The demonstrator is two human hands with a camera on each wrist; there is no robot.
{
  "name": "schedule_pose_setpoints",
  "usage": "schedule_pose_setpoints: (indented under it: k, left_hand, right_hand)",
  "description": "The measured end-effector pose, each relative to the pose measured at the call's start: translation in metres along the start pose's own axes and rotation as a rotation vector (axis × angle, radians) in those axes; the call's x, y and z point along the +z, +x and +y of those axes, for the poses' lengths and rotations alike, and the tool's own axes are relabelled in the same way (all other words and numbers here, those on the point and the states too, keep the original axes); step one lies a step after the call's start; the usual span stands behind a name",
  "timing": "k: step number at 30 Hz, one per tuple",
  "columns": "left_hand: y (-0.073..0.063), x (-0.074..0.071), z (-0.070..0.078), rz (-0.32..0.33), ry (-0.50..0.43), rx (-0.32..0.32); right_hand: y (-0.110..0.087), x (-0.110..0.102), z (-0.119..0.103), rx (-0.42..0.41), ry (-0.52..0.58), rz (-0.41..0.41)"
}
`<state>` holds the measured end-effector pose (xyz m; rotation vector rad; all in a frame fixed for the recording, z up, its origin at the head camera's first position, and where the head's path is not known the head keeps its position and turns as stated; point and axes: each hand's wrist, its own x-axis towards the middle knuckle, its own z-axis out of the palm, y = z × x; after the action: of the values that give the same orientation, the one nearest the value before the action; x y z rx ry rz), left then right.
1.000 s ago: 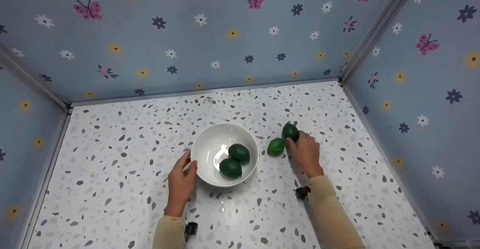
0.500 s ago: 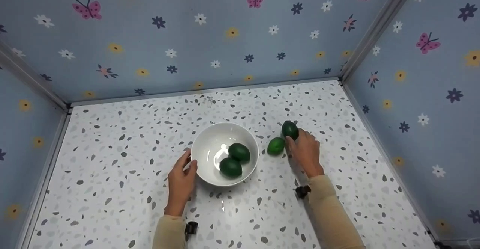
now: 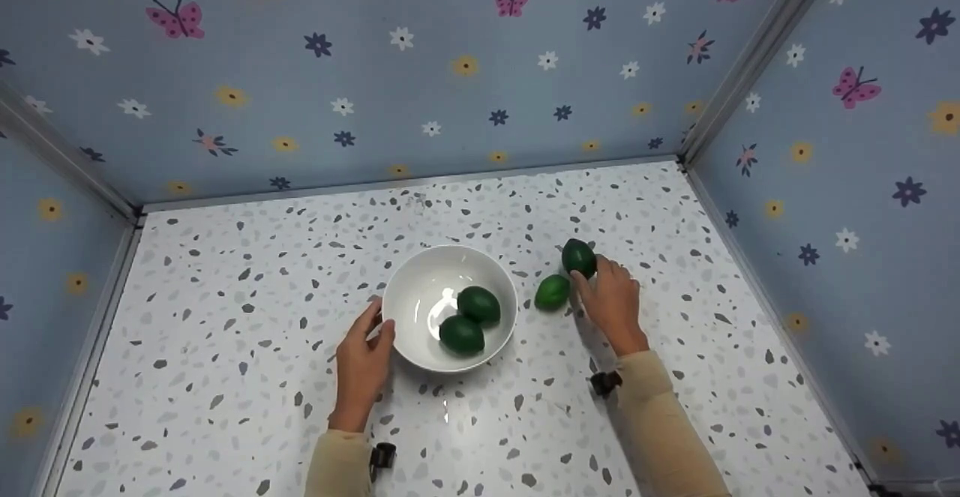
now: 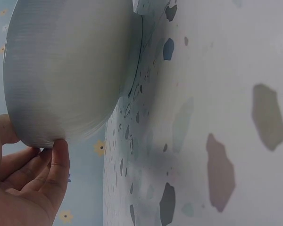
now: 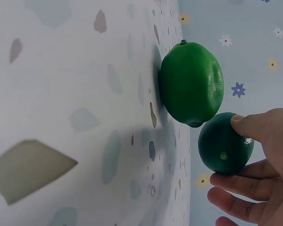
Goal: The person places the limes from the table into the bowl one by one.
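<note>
A white bowl (image 3: 416, 279) stands mid-table with two dark green avocados, one avocado (image 3: 478, 306) lying against the other avocado (image 3: 461, 335). My left hand (image 3: 361, 366) holds the bowl's left side by the rim; in the left wrist view the thumb and fingertips (image 4: 60, 147) touch its wall (image 4: 68, 70). To the right of the bowl, my right hand (image 3: 613, 306) pinches another dark green avocado (image 3: 578, 258) between thumb and fingers. Just beside it a brighter green lime (image 3: 553, 292) lies on the table, seen closer in the right wrist view as a lime (image 5: 191, 84) with a small nub.
The white speckled table (image 3: 247, 347) is bounded by a blue flowered back panel (image 3: 420, 85) and side panels, with a right panel (image 3: 847, 205) joined at a grey metal post (image 3: 750, 62). A small black camera mount sits at each wrist.
The avocado in my right hand has shifted slightly away from me and a touch left, with the fingers following. The left hand, bowl and lime stay where they were.
</note>
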<state>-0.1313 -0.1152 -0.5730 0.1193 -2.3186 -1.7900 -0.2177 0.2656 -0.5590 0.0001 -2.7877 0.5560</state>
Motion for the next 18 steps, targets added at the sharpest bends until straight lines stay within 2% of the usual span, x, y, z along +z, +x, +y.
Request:
schedule_pose_setpoints:
  k: [18]
  left_hand:
    - [0.0001,0.0003,0.0016,0.003,-0.007,0.005]
  right_hand:
    - [-0.0003,-0.0078,-0.009,-0.034,0.047,0.026]
